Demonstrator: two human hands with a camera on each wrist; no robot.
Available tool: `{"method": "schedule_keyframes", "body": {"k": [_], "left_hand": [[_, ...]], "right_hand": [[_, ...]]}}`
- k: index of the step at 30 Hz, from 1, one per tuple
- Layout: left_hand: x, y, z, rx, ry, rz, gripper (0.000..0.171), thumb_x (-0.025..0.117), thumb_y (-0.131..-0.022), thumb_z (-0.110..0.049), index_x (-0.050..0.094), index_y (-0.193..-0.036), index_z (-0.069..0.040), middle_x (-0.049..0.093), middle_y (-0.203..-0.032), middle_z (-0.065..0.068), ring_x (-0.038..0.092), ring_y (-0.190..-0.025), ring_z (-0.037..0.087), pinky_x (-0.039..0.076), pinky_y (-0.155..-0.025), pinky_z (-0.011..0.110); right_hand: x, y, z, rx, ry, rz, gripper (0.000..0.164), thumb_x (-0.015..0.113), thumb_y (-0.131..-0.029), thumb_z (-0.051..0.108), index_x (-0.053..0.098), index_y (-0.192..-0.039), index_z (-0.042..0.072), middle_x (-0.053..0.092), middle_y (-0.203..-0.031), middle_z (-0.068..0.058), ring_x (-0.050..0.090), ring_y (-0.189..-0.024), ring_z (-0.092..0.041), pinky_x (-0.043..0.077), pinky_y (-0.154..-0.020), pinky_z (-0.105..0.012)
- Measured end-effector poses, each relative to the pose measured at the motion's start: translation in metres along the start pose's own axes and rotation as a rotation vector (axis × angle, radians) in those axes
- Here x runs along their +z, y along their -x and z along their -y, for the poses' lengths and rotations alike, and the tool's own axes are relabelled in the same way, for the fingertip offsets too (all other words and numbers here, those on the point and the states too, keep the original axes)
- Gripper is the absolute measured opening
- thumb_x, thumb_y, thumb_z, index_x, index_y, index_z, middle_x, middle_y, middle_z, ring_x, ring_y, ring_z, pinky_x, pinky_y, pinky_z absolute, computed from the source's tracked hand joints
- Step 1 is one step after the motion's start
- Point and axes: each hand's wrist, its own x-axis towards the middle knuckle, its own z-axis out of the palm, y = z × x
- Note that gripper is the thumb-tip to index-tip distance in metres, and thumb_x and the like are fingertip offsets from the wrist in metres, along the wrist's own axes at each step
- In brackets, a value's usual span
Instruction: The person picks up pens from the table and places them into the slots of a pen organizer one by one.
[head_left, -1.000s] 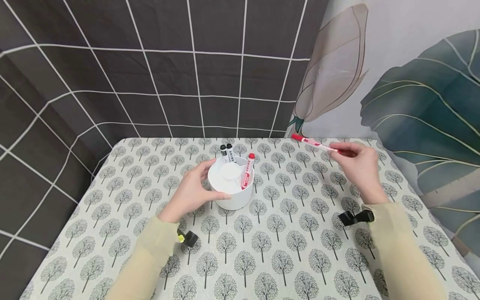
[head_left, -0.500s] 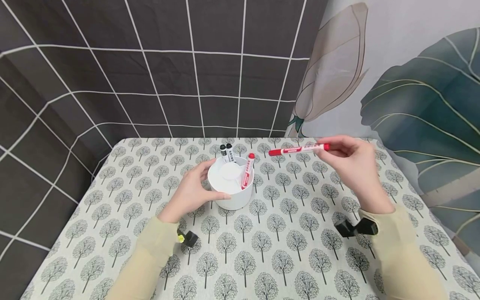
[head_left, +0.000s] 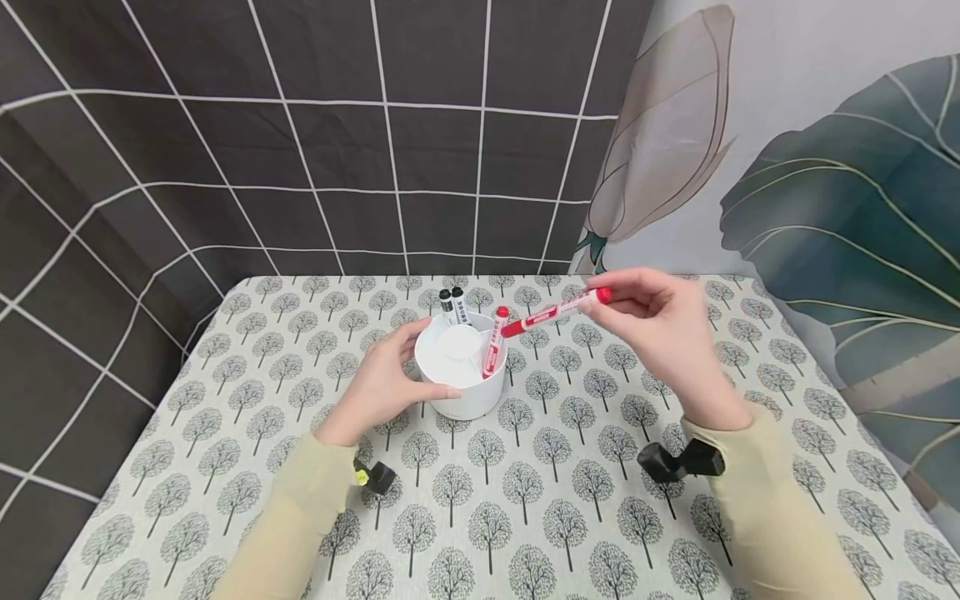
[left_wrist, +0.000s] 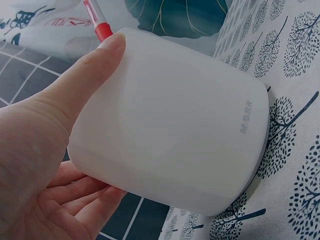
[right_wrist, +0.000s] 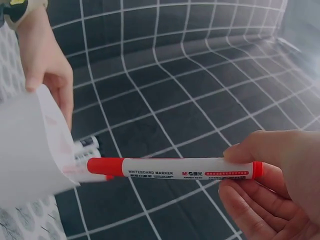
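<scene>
A white round pen holder [head_left: 467, 403] with inner dividers stands on the table. My left hand [head_left: 378, 379] grips its left side, thumb at the near rim and fingers round the far side. Two black-capped markers [head_left: 459, 305] lean in its back section. On the right side a red marker [head_left: 494, 343] stands tilted, red end up. My right hand [head_left: 660, 333] pinches a second red whiteboard marker [right_wrist: 170, 169] by its end between thumb and fingers. That marker slopes down to the left, its red cap overlapping the upright one in the head view, close over the holder's right rim.
The table wears a pale cloth [head_left: 525, 500] printed with trees. Behind it hangs a dark curtain [head_left: 315, 150] with white grid lines, and a plant-patterned cloth [head_left: 825, 208] at the right. Black wrist cameras [head_left: 678, 460] sit at both sleeves.
My right hand has moved left with the red marker, whose cap end has swung downward from well right of the pen holder to its right rim. My left hand and the holder stay put.
</scene>
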Motion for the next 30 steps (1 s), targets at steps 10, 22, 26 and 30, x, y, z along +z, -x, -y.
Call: {"method": "schedule_keyframes", "body": {"k": [10, 22, 26, 30], "left_hand": [[0.000, 0.000, 0.001, 0.009, 0.009, -0.003, 0.115, 0.099, -0.058, -0.047, 0.043, -0.153, -0.012, 0.049, -0.152, 0.006, 0.051, -0.135, 0.027, 0.043, -0.111, 0.041], [0.000, 0.000, 0.002, 0.008, 0.009, 0.002, 0.118, 0.097, -0.058, -0.053, 0.041, -0.155, -0.013, 0.047, -0.153, 0.006, 0.049, -0.136, 0.029, 0.042, -0.112, 0.045], [0.000, 0.000, 0.003, 0.017, 0.006, -0.001, 0.117, 0.097, -0.058, -0.053, 0.042, -0.154, -0.013, 0.048, -0.152, 0.006, 0.049, -0.136, 0.029, 0.042, -0.112, 0.044], [0.000, 0.000, 0.003, 0.026, 0.009, -0.003, 0.117, 0.097, -0.059, -0.052, 0.042, -0.154, -0.011, 0.048, -0.152, 0.006, 0.049, -0.136, 0.029, 0.042, -0.112, 0.044]], "right_hand": [[0.034, -0.002, -0.012, -0.028, -0.022, 0.133, 0.023, 0.083, -0.084, 0.002, 0.075, -0.105, -0.001, 0.074, -0.097, -0.009, 0.072, -0.080, -0.020, 0.062, -0.072, -0.028], [0.073, 0.000, -0.031, 0.000, 0.014, 0.254, 0.022, 0.084, -0.082, 0.002, 0.076, -0.102, 0.002, 0.074, -0.095, -0.005, 0.070, -0.082, -0.020, 0.062, -0.074, -0.029], [0.082, 0.003, -0.038, -0.025, 0.030, 0.283, 0.020, 0.085, -0.081, 0.003, 0.076, -0.098, 0.004, 0.073, -0.091, -0.002, 0.070, -0.080, -0.018, 0.062, -0.072, -0.029], [0.087, 0.005, -0.040, -0.054, 0.037, 0.299, 0.018, 0.085, -0.081, 0.002, 0.076, -0.097, 0.005, 0.073, -0.089, 0.000, 0.070, -0.078, -0.017, 0.062, -0.071, -0.029]]}}
